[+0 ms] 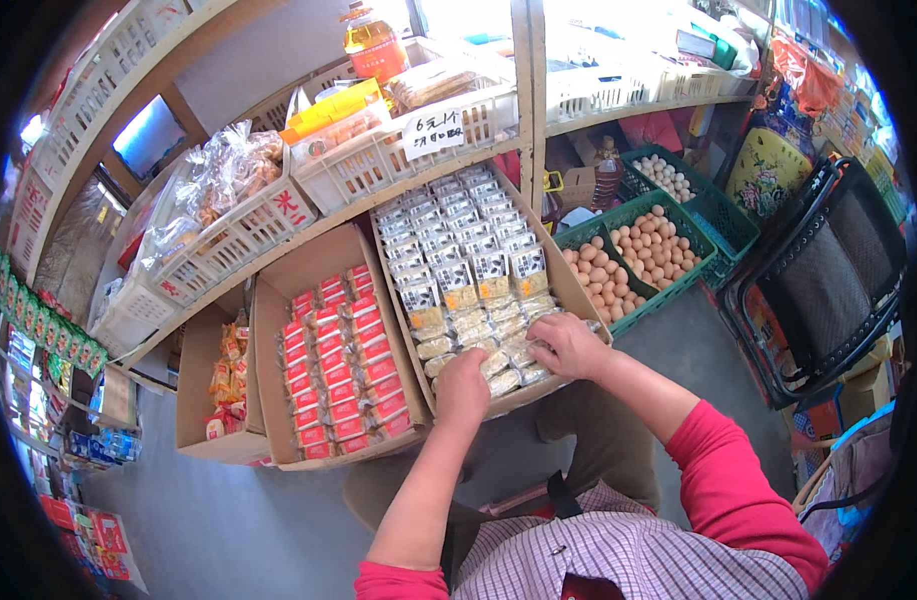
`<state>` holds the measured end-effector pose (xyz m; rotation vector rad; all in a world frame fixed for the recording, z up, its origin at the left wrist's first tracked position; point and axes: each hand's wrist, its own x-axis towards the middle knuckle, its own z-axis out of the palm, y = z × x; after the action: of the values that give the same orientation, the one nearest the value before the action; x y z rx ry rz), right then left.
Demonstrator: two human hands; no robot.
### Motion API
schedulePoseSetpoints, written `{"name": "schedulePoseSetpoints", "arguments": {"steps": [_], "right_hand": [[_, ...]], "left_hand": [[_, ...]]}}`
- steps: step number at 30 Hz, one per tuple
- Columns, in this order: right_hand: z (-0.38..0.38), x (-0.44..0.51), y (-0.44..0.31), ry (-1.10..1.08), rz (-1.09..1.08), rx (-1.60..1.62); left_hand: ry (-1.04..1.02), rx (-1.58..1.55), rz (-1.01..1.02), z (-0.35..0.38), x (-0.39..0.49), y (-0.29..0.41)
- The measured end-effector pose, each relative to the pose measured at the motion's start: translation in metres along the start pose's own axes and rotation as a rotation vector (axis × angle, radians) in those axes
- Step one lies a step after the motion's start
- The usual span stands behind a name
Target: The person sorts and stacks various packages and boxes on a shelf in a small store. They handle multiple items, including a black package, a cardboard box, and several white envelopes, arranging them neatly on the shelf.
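Before me stands an open cardboard box (556, 274) filled with rows of small clear-wrapped snack packets (458, 274) with white printed labels. Toward the near end, the packets show their pale, crumbly-looking sides. My left hand (462, 386) rests at the box's near edge, thumb against the nearest packets; its fingers are largely hidden. My right hand (567, 345) bends over the packets at the near right corner, fingertips touching them. Whether either hand grips a packet is unclear. Left of this box, another cardboard box (301, 270) holds rows of red-labelled packets (342, 367).
A third box (207, 345) with orange-wrapped snacks stands farther left. Green crates (653, 304) of eggs sit to the right, beside folded black chairs (818, 277). Above the boxes runs a shelf edge (338, 217) bearing white plastic baskets (225, 240) and an oil bottle (376, 49).
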<state>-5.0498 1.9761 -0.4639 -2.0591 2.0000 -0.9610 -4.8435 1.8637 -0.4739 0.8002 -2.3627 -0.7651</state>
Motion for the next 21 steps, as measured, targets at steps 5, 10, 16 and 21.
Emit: {"name": "schedulePoseSetpoints", "arguments": {"steps": [5, 10, 16, 21], "right_hand": [[0.004, 0.036, -0.007, 0.069, -0.015, 0.024], [0.053, 0.127, -0.027, 0.151, -0.169, 0.031], [0.101, 0.169, -0.027, 0.034, 0.006, -0.299], [0.102, 0.163, -0.024, -0.005, -0.013, -0.282]], "left_hand": [[-0.014, 0.047, 0.066, 0.001, 0.001, 0.005], [0.072, 0.107, 0.170, -0.004, -0.001, 0.004], [0.010, 0.234, 0.158, -0.011, -0.007, 0.018], [0.089, 0.214, 0.217, -0.005, -0.009, 0.014]]}}
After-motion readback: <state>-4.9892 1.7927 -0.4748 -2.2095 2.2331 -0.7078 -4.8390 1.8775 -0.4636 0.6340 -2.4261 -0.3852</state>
